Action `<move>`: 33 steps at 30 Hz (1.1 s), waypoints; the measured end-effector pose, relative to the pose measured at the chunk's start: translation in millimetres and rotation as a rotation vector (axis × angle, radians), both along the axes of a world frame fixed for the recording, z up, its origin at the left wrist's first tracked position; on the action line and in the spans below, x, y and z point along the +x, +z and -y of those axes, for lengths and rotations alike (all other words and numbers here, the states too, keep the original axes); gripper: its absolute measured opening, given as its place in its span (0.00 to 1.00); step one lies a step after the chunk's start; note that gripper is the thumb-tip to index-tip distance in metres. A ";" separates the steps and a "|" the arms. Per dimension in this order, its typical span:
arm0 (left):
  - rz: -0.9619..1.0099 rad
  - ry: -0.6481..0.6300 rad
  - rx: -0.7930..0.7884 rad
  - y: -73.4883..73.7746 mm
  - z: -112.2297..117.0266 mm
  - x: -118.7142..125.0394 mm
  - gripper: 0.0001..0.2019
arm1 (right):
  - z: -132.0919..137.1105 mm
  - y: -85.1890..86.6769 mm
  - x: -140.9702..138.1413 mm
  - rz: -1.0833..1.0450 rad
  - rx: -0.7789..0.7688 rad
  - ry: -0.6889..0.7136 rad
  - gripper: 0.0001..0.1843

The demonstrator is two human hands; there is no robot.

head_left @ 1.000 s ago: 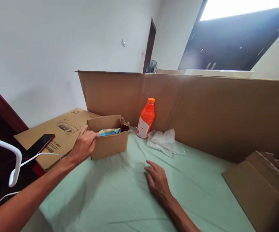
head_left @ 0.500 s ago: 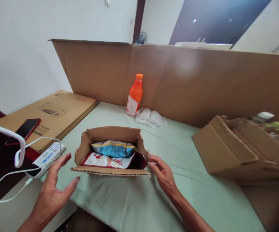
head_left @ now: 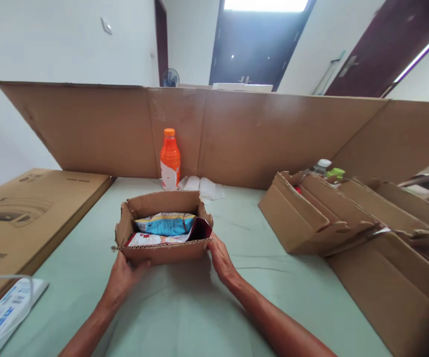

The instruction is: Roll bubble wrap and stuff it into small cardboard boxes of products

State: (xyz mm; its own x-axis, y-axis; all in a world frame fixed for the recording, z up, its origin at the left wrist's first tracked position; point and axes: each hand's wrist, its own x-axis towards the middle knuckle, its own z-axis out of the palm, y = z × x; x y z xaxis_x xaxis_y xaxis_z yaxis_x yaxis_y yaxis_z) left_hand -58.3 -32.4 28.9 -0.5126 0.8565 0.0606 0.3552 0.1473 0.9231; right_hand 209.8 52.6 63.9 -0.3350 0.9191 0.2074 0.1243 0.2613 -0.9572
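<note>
Now that the left hand [head_left: 122,278], spread clear half a second ago, joins the right hand [head_left: 222,259] in clasping the open cardboard carton [head_left: 168,255], both ends are steadied over the green cloth [head_left: 177,312], in front of the orange-capped bottle [head_left: 170,158].

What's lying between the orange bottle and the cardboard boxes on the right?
In the head view, translucent wrap lies close beside the orange bottle; from there, pale green cloth stretches to the cardboard boxes.
</note>
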 end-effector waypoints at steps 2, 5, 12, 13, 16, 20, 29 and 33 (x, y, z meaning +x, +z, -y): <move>0.021 0.013 0.022 -0.2 -19.9 7.9 0.37 | -18.7 -3.5 6.8 0.016 0.015 -0.009 0.27; 0.016 0.032 0.012 -16.1 -28.0 14.5 0.36 | -53.9 -11.2 23.5 0.172 0.128 -0.057 0.25; 0.009 0.077 -0.034 -51.2 -17.3 10.6 0.33 | -189.6 -27.7 16.7 0.499 0.333 -0.304 0.23; 0.008 0.069 -0.038 -52.3 -17.6 8.9 0.33 | -207.4 -28.9 10.8 0.518 0.332 -0.320 0.23; -0.005 0.051 -0.053 -52.9 -18.8 3.3 0.33 | -242.2 -25.5 6.2 0.542 0.337 -0.365 0.17; -0.025 0.045 -0.082 -51.8 -18.2 -0.2 0.32 | -233.2 -4.0 49.9 0.516 0.379 -0.449 0.21; 0.133 -0.064 0.065 -25.1 -23.4 5.7 0.36 | -45.2 -6.9 139.3 0.329 0.186 -0.179 0.19; 0.103 0.017 0.117 -3.9 -1.9 14.8 0.42 | 20.1 -25.4 141.2 0.213 -0.008 -0.175 0.16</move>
State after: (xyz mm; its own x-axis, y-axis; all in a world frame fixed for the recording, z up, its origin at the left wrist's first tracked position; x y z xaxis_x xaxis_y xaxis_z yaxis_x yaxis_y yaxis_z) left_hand -43.4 -30.5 25.0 -0.5355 0.8379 0.1060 0.2566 0.0418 0.9656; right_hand 351.0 32.5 38.5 -0.2064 0.9681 0.1417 0.3660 0.2107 -0.9065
